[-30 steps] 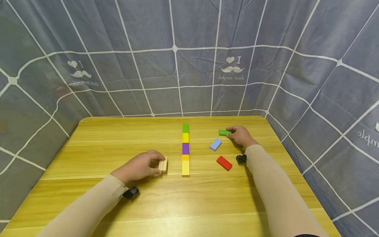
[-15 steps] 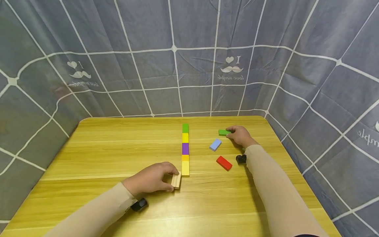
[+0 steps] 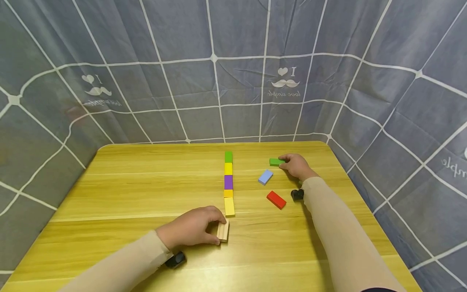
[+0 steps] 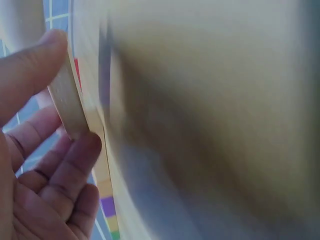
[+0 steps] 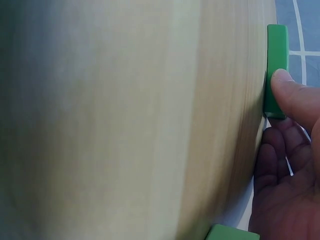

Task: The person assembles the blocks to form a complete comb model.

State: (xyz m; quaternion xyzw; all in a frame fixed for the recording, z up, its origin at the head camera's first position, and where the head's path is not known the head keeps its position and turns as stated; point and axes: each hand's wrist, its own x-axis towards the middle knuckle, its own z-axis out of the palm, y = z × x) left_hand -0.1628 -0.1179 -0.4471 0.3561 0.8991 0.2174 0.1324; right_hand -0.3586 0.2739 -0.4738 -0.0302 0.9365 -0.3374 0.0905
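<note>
My left hand (image 3: 195, 228) pinches a plain wooden block (image 3: 223, 231) between thumb and fingers. This block stands just off the near end of a row of coloured blocks, close to the pale yellow block (image 3: 229, 206), which sits slightly askew. Beyond it run an orange block (image 3: 228, 193), a purple block (image 3: 228, 182), a yellow block (image 3: 228, 168) and a green block (image 3: 228, 157). In the left wrist view the wooden block (image 4: 70, 105) sits between thumb and fingertips. On the right, my right hand (image 3: 296, 166) holds one end of another green block (image 3: 276, 162) lying on the table.
A light blue block (image 3: 265, 177) and a red block (image 3: 276, 200) lie on the wooden table (image 3: 120, 186) between the row and my right arm. Low in the right wrist view, a further green piece (image 5: 232, 233) is partly cut off. A grey gridded curtain (image 3: 240, 85) surrounds the table.
My left hand has brought the wooden block rightward and nearer to me, to the row's near end. The pale yellow block has turned slightly. My right hand stays at the green block.
</note>
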